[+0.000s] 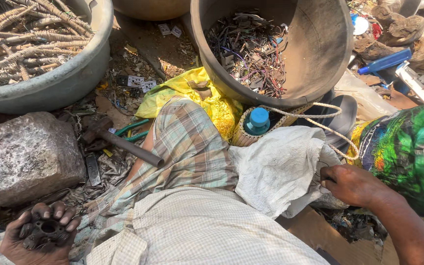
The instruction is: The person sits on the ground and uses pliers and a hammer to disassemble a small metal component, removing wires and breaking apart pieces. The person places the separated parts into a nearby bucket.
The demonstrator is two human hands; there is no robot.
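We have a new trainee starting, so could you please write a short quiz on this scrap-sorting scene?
1. True or false: the left hand holds a dark metal part.
2. What does the right hand grip: A the white sack, B the hammer, C the blue-capped bottle?
3. What fills the tilted tub?

Key: 1 true. 2 A. 3 tangled wire scraps.

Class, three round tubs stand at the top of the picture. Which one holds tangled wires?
The dark tilted tub at upper right; the grey basin at left holds coiled springs instead.
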